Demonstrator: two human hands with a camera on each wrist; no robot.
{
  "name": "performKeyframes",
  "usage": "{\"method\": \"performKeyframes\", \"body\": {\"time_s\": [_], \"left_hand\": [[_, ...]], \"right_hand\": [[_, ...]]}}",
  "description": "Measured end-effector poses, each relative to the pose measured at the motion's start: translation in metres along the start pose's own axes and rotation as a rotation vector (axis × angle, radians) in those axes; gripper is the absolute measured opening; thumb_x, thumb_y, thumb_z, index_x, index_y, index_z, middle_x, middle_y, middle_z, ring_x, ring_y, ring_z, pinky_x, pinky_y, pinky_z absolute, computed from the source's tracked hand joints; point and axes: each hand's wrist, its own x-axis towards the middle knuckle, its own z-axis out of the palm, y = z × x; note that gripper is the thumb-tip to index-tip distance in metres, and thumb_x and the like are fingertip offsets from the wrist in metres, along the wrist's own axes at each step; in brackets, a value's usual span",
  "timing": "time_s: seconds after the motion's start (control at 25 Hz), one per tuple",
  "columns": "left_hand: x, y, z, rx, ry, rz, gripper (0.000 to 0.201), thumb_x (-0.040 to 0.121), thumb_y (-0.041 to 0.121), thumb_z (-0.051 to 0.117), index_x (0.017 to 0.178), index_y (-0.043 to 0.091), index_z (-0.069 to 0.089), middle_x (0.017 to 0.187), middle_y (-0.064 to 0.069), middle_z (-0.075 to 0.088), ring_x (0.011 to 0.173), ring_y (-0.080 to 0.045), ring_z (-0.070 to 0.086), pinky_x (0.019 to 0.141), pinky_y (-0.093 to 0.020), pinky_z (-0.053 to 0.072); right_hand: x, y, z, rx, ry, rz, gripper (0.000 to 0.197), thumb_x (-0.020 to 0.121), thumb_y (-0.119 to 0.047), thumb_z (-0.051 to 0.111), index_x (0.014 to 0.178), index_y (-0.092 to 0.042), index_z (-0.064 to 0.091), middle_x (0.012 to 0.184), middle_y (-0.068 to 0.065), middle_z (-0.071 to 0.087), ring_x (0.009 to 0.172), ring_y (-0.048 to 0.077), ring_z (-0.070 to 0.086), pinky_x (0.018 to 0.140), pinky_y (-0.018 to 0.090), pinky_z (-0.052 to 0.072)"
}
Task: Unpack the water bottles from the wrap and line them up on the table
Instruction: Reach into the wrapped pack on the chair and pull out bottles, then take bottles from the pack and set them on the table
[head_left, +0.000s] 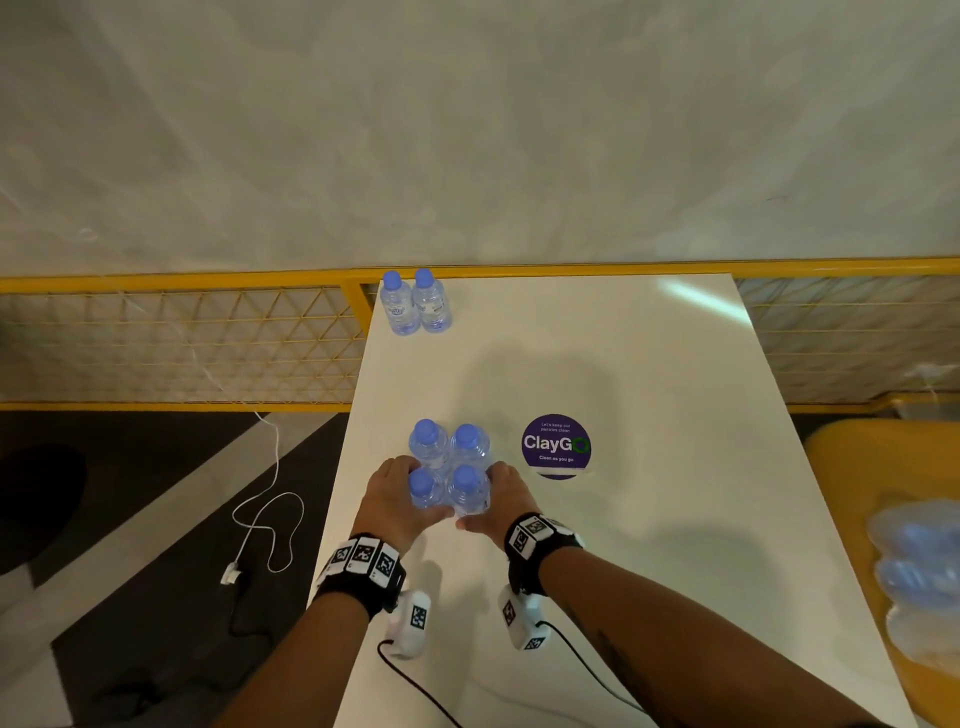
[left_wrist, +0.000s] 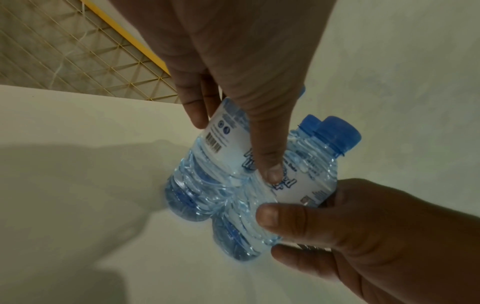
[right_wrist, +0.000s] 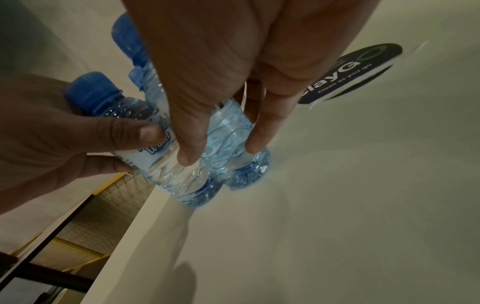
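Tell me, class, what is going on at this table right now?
A person stands at a white table handling small water bottles with blue caps. A cluster of four bottles stands near them; the left hand grips the near-left bottle and the right hand the near-right one. Two more bottles already stand side by side at the far edge. A round purple sticker lies right of the cluster. No wrap is plainly visible around the four.
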Motion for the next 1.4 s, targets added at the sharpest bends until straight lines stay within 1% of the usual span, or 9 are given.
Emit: {"method": "performKeyframes", "body": {"time_s": [0.16, 0.32, 0.48, 0.68, 0.92, 1.04, 1.16, 1.28, 1.4], "left_hand": [[-0.024, 0.005, -0.003, 0.011, 0.176, -0.004, 0.099, 0.053, 0.053, 0.098, 0.132, 0.015, 0.053, 0.126, -0.006, 0.056, 0.117, -0.026, 0.054, 0.096, -0.045, 0.053], [-0.060, 0.041, 0.008, 0.046, 0.449, 0.417, 0.052, 0.075, 0.057, 0.071, 0.098, 0.010, 0.064, 0.093, -0.003, 0.059, 0.086, -0.025, 0.055, 0.079, -0.035, 0.047], [-0.074, 0.138, 0.069, -0.049, -0.144, 0.608, 0.025, 0.085, 0.051, 0.064, 0.075, 0.028, 0.058, 0.070, 0.013, 0.056, 0.065, -0.005, 0.055, 0.063, -0.026, 0.047], [-0.098, 0.290, 0.189, 0.209, -0.888, 0.685, 0.039, 0.084, 0.058, 0.068, 0.109, 0.028, 0.070, 0.098, 0.012, 0.072, 0.083, -0.005, 0.067, 0.082, -0.032, 0.058], [-0.157, 0.405, 0.334, 0.302, -1.170, 0.690, 0.094, 0.081, 0.060, 0.072, 0.157, 0.035, 0.023, 0.133, -0.002, 0.064, 0.106, -0.020, 0.067, 0.091, -0.035, 0.055], [-0.170, 0.412, 0.403, 0.164, -1.082, 0.493, 0.100, 0.071, 0.066, 0.074, 0.153, 0.043, 0.021, 0.137, 0.006, 0.061, 0.113, -0.018, 0.065, 0.095, -0.040, 0.055], [-0.182, 0.433, 0.429, -0.049, -0.866, 0.348, 0.040, 0.082, 0.053, 0.067, 0.116, 0.032, 0.063, 0.107, 0.003, 0.072, 0.096, -0.019, 0.069, 0.090, -0.047, 0.059], [-0.180, 0.450, 0.434, -0.138, -0.665, 0.217, 0.013, 0.097, 0.035, 0.064, 0.089, 0.025, 0.061, 0.085, -0.003, 0.066, 0.083, -0.028, 0.064, 0.073, -0.038, 0.056], [-0.171, 0.459, 0.438, -0.180, -0.573, 0.168, 0.020, 0.091, 0.037, 0.073, 0.105, 0.026, 0.063, 0.092, 0.001, 0.067, 0.083, -0.022, 0.063, 0.063, -0.026, 0.045]], "right_hand": [[-0.018, 0.021, -0.017, 0.009, -0.075, 0.004, 0.093, 0.058, -0.043, 0.090, 0.132, -0.018, 0.040, 0.126, -0.001, 0.044, 0.112, 0.020, 0.055, 0.094, 0.035, 0.049], [-0.066, 0.088, -0.075, -0.083, -0.174, -0.044, 0.052, 0.074, -0.043, 0.081, 0.115, -0.020, 0.057, 0.116, 0.000, 0.061, 0.100, 0.020, 0.062, 0.089, 0.035, 0.053], [-0.143, 0.204, -0.155, -0.037, -0.006, 0.155, 0.032, 0.082, -0.038, 0.074, 0.106, -0.020, 0.063, 0.098, -0.007, 0.064, 0.086, 0.013, 0.063, 0.077, 0.023, 0.048], [-0.256, 0.344, -0.213, 0.139, 0.256, 0.514, 0.014, 0.078, -0.040, 0.074, 0.080, -0.031, 0.064, 0.087, -0.009, 0.068, 0.081, 0.012, 0.065, 0.079, 0.031, 0.055], [-0.325, 0.427, -0.278, 0.480, 0.721, 0.644, 0.046, 0.084, -0.022, 0.072, 0.118, -0.039, 0.047, 0.080, 0.003, 0.064, 0.067, 0.020, 0.061, 0.057, 0.032, 0.049], [-0.314, 0.452, -0.307, 0.427, 0.722, 0.668, 0.033, 0.081, -0.028, 0.074, 0.107, -0.027, 0.055, 0.073, 0.001, 0.062, 0.067, 0.020, 0.062, 0.060, 0.035, 0.051], [-0.285, 0.462, -0.330, 0.344, 0.602, 0.585, 0.026, 0.080, -0.036, 0.074, 0.085, -0.012, 0.066, 0.079, 0.008, 0.069, 0.075, 0.028, 0.065, 0.072, 0.044, 0.057], [-0.271, 0.456, -0.352, 0.127, 0.414, 0.551, 0.014, 0.094, -0.027, 0.060, 0.098, -0.014, 0.065, 0.093, 0.002, 0.063, 0.080, 0.014, 0.049, 0.071, 0.024, 0.041], [-0.264, 0.464, -0.366, 0.030, 0.326, 0.583, 0.020, 0.092, -0.040, 0.062, 0.105, -0.025, 0.056, 0.108, -0.001, 0.061, 0.093, 0.014, 0.052, 0.071, 0.012, 0.041]]}}
